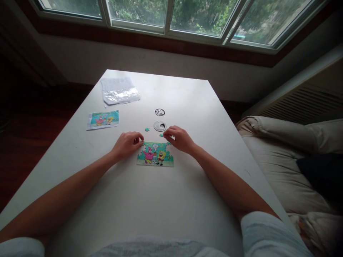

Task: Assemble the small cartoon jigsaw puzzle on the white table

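A small jigsaw puzzle (155,155) with cartoon figures on a green ground lies flat on the white table, its upper and side edges notched. My left hand (128,145) is closed beside the puzzle's upper left corner, fingertips curled together; whether they pinch anything is too small to tell. Over the upper right corner is my right hand (180,139), thumb and fingers closed together at a green puzzle piece (161,135). Another loose piece (147,129) lies on the table beyond the puzzle, between the hands.
To the left lies a picture sheet (104,119) with the same figures. Behind it are papers in a clear plastic sleeve (120,92). Two round fittings (160,126) sit in the tabletop (187,100). A beige sofa (281,171) stands at the right, windows beyond the far edge.
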Tool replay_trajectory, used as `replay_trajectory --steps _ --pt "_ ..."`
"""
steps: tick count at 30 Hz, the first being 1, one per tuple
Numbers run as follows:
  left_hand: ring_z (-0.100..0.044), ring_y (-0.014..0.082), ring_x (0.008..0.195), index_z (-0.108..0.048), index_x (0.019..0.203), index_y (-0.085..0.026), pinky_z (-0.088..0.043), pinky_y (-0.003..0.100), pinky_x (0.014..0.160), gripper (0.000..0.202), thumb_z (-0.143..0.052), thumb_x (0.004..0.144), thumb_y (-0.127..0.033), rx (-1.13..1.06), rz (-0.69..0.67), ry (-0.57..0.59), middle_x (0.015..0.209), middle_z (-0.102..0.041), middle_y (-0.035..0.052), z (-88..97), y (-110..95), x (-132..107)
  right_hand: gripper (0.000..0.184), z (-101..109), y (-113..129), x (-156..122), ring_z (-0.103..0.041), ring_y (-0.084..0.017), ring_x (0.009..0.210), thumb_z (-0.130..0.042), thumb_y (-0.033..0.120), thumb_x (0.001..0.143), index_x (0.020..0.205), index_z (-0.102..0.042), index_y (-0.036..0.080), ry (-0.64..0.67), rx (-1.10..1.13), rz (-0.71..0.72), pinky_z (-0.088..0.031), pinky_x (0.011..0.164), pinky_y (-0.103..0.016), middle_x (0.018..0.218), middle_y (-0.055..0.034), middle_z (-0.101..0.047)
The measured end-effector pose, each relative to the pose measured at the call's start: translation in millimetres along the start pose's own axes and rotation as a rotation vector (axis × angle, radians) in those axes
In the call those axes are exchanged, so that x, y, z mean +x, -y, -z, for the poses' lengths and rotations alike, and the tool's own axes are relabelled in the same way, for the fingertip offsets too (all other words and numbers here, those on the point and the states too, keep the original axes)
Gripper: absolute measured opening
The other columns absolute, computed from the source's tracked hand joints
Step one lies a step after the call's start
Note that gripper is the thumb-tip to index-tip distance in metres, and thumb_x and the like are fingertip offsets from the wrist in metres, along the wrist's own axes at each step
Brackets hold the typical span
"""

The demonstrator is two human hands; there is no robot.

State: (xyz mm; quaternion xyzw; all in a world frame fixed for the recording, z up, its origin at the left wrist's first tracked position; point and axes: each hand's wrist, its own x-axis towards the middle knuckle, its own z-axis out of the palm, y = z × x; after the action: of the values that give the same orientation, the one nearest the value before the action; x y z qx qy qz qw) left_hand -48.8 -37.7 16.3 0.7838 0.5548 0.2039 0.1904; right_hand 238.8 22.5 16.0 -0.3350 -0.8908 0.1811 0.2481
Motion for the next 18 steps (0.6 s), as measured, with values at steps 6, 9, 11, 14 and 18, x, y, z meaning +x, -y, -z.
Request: replay_trajectory --steps 6,9,11,14,18 --pt "-0.057 0.0171 0.075 -0.072 0.093 -0.023 -0.041 0.029 0.072 0.018 -0.059 0.087 -0.032 0.006 -0.040 0.018 0.080 -0.066 0.0010 -0.6 -1.9 0.1 0.014 39.0 -39.7 -0.3 -0.058 -0.016 0.076 -0.059 0.021 0.091 0.093 -0.073 0.019 -0.040 -0.055 -0.198 -0.043 0.075 -0.030 0.088 -0.0053 -0.069" --pt "-0.057 0.0170 0.076 -0.072 0.093 -0.024 -0.041 0.029 0.072 0.016 -0.059 0.087 -0.031 0.008 -0.046 0.013 0.080 -0.066 0.0007 -1.3 -2.9 0.0 0.015 46.4 -43.4 -2.2 -0.060 -0.016 0.078 -0.061 0.021 0.090 0.097 -0.073 0.019 0.090 0.008 -0.167 -0.044 0.074 -0.028 0.088 -0.0046 -0.070" --pt "-0.057 0.0168 0.075 -0.072 0.092 -0.024 -0.040 0.029 0.072 0.015 -0.060 0.087 -0.030 0.009 -0.048 0.010 0.080 -0.066 0.0004 -1.7 -3.5 0.0 0.015 47.3 -39.9 -2.4 -0.060 -0.016 0.079 -0.063 0.023 0.089 0.100 -0.074 0.020 0.174 0.040 -0.129 -0.044 0.072 -0.027 0.089 -0.0046 -0.069" --pt "-0.056 0.0168 0.075 -0.072 0.091 -0.023 -0.040 0.029 0.072 0.014 -0.060 0.087 -0.029 0.014 -0.048 0.008 0.079 -0.065 0.0002 -1.9 -4.2 -0.1 0.017 45.2 -30.8 -1.5 -0.059 -0.016 0.079 -0.067 0.025 0.088 0.103 -0.074 0.021 0.284 0.052 -0.064 -0.043 0.072 -0.027 0.087 -0.0038 -0.068" --pt "-0.057 0.0170 0.076 -0.072 0.091 -0.023 -0.039 0.030 0.074 0.014 -0.060 0.087 -0.030 0.025 -0.039 0.000 0.080 -0.066 0.0005 -1.4 -3.9 -0.1 0.015 38.6 -16.6 -0.4 -0.056 -0.015 0.077 -0.070 0.025 0.088 0.102 -0.074 0.021 0.399 0.035 -0.008 -0.040 0.071 -0.026 0.082 -0.0022 -0.066"
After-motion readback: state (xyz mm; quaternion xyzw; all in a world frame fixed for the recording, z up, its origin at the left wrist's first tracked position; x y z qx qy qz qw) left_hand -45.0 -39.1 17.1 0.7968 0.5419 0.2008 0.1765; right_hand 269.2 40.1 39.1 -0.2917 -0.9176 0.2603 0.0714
